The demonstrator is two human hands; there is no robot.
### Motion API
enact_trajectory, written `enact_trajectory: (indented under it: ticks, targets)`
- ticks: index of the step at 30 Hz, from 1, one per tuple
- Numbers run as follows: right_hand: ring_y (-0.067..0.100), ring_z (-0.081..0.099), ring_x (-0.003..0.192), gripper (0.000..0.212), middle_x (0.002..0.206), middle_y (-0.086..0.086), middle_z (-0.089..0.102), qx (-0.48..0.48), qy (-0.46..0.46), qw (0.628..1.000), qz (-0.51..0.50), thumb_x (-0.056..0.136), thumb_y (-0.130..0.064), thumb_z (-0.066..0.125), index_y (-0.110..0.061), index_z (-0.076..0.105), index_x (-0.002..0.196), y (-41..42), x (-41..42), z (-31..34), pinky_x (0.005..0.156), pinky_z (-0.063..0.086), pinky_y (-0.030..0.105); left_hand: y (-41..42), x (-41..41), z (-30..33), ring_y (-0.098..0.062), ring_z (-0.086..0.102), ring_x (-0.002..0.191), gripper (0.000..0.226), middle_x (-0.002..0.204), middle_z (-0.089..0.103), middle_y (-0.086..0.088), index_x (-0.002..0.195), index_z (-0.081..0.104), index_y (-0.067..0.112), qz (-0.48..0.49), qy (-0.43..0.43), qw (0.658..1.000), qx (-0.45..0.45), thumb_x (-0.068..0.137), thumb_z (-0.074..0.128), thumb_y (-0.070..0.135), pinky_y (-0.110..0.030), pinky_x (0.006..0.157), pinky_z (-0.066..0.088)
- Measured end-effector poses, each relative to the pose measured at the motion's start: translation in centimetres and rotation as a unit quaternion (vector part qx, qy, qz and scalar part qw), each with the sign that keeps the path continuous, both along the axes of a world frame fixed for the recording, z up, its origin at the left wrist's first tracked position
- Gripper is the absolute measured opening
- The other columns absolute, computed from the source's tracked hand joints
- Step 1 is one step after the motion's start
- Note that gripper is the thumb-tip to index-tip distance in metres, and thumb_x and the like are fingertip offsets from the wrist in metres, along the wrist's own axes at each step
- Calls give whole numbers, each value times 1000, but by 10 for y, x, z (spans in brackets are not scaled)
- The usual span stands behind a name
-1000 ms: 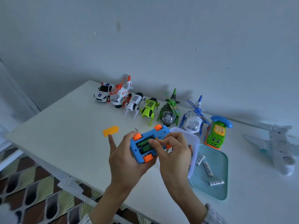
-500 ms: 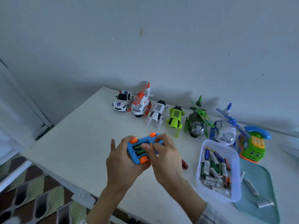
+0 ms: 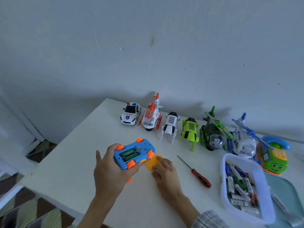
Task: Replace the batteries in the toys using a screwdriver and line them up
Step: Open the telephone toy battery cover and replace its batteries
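Right hand [image 3: 166, 171] has left the upturned blue plastic toy car with orange wheels [image 3: 134, 153], fingers now flat on the orange battery cover [image 3: 154, 162] mid-frame on the worktop, while left hand [image 3: 109, 170] grips the car, green batteries seated, so closing up is next.

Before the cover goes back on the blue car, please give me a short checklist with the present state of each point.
1. Batteries seated in the blue car: ok, two green cells lie in the open bay.
2. Car held steady, underside up: ok, the left hand grips it.
3. Orange cover within reach: ok, it lies on the table and the right hand touches it.
4. Cover the right way round for the bay: cannot tell.
5. Screwdriver nearby: ok, it lies right of the right hand, untouched.
6. Cover screw at hand: cannot tell, none is visible.
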State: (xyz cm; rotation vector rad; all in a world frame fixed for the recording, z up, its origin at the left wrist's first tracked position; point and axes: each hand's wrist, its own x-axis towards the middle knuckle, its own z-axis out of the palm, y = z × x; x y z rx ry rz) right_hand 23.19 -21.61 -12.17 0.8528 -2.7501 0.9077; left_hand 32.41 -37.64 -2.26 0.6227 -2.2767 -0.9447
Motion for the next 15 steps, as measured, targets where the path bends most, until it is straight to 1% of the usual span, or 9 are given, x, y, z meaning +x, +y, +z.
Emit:
enact_trajectory:
  ticks: [2, 4, 6, 8, 9, 12, 13, 14, 15]
  targets:
    - [19, 51, 98, 15, 121, 0, 65, 17, 24, 999, -42, 79, -30, 48, -25, 62, 76, 1, -1, 2, 75, 49, 33, -3, -6, -1, -5, 53, 69, 82, 77, 57, 26, 105, 54, 27, -20, -11, 1000, 11, 42, 61, 80, -49, 110, 33]
    - [17, 53, 87, 14, 113, -4, 68, 43, 35, 996, -72, 79, -29, 47, -26, 60, 74, 1, 1, 6, 72, 41, 29, -7, -12, -3, -6, 59, 73, 79, 80, 59, 23, 103, 52, 33, -42, -17, 998, 43, 39, 63, 79, -46, 90, 52]
    - [18, 52, 79, 4, 104, -5, 68, 60, 49, 992, -104, 76, -26, 57, -25, 59, 73, 1, 3, 10, 67, 38, 30, -12, -18, -6, -10, 64, 78, 77, 87, 64, 13, 103, 50, 38, -71, -27, 995, 63, 39, 68, 76, -40, 72, 56]
    - [22, 51, 75, 7, 99, -3, 66, 75, 44, 986, -142, 69, -27, 62, -22, 58, 70, 2, 5, 13, 59, 40, 32, -16, -26, -12, -9, 65, 79, 78, 92, 66, 10, 105, 52, 36, -110, -36, 991, 72, 39, 72, 72, -35, 68, 57]
    - [23, 48, 77, 8, 100, -2, 66, 87, 36, 983, -156, 70, -28, 60, -20, 58, 68, 2, 6, 14, 58, 40, 32, -17, -29, -14, -7, 66, 80, 79, 93, 67, 11, 106, 53, 34, -129, -38, 988, 74, 39, 73, 71, -32, 68, 57]
    - [23, 45, 83, 23, 107, 1, 68, 159, 1, 974, -164, 77, -27, 42, -18, 61, 69, -1, 7, 12, 64, 32, 37, -17, -36, -18, -1, 66, 81, 79, 92, 68, 16, 106, 53, 31, -181, -41, 979, 87, 41, 75, 70, -24, 65, 56]
    - [23, 46, 83, 24, 105, 1, 68, 179, 6, 971, -161, 77, -26, 40, -18, 62, 72, -1, 6, 13, 64, 28, 38, -17, -39, -20, 0, 66, 82, 79, 92, 68, 16, 107, 53, 30, -193, -40, 976, 93, 42, 76, 69, -23, 64, 56]
    - [23, 46, 79, 19, 98, 1, 68, 200, 21, 967, -157, 77, -24, 43, -18, 61, 73, -1, 7, 14, 63, 25, 37, -17, -41, -23, -1, 66, 84, 80, 94, 68, 15, 107, 53, 30, -200, -40, 974, 101, 42, 77, 69, -24, 65, 57]
    - [23, 46, 75, 8, 88, 2, 66, 220, 41, 963, -150, 74, -21, 53, -18, 59, 71, -2, 6, 18, 62, 24, 37, -18, -44, -26, -1, 67, 85, 81, 95, 68, 14, 109, 53, 29, -203, -38, 972, 112, 42, 77, 69, -25, 66, 58]
